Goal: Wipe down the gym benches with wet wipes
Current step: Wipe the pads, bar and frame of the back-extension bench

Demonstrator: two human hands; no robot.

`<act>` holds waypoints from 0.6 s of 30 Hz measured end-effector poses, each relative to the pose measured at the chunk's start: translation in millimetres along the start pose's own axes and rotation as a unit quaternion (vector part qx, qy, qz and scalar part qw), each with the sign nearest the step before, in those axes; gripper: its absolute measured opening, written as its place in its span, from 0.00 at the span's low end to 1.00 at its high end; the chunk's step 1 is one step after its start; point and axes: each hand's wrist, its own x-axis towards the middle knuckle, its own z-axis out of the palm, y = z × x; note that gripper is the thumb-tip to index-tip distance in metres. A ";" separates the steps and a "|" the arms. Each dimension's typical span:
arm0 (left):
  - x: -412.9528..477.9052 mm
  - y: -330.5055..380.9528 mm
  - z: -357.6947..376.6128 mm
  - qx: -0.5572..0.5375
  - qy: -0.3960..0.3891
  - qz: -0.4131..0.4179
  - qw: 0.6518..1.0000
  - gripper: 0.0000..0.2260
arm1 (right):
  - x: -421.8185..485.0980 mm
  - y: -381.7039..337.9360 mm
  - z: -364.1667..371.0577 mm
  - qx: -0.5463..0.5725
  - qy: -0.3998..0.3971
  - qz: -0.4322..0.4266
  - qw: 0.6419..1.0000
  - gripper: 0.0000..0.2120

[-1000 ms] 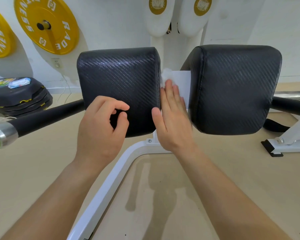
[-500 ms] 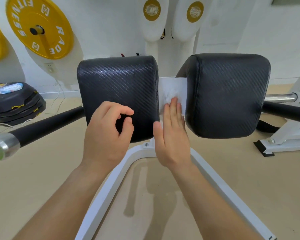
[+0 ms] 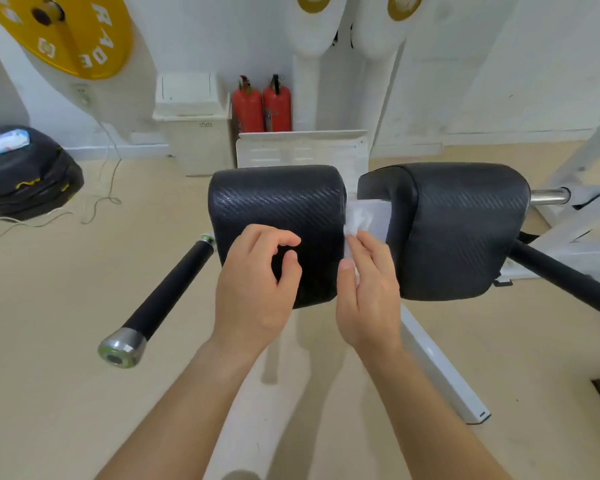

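Two black textured bench pads sit side by side, the left pad (image 3: 278, 206) and the right pad (image 3: 465, 230), with a narrow gap between them. My right hand (image 3: 369, 289) is at that gap and holds a white wet wipe (image 3: 359, 220) between thumb and fingers, against the left pad's inner edge and the white plate behind. Part of the wipe is hidden under my fingers. My left hand (image 3: 257, 289) hovers over the front of the left pad with loosely curled fingers, holding nothing.
A black handle bar with a metal cap (image 3: 160, 299) sticks out at the left, another bar (image 3: 565, 275) at the right. White frame tube (image 3: 444, 372) runs along the floor. Behind stand a white bin (image 3: 194, 126), two red extinguishers (image 3: 262, 105), stacked black plates (image 3: 25, 171) with a wipes pack (image 3: 4, 142).
My view has risen, so the pads sit lower and the bin and extinguishers show. My right hand slid back toward me along the gap and its fingers curled onto the wipe. The left hand kept its pose.
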 end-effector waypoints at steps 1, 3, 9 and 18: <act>-0.2 7.5 -8.6 -0.002 -0.014 -0.024 1.000 0.09 | -3.0 -13.6 -9.5 -0.005 0.004 -0.011 1.000 0.23; -2.1 24.0 -28.7 0.000 -0.052 -0.074 0.996 0.13 | -8.7 -41.1 -27.3 -0.014 -0.022 -0.049 0.998 0.19; -11.9 53.1 -113.3 -0.060 -0.152 -0.193 0.968 0.22 | -19.3 -127.1 -60.9 0.065 -0.190 -0.076 0.977 0.11; -18.7 -16.7 -200.2 -0.070 -0.110 -0.318 0.939 0.05 | -36.1 -185.0 3.0 0.132 -0.259 0.092 0.952 0.09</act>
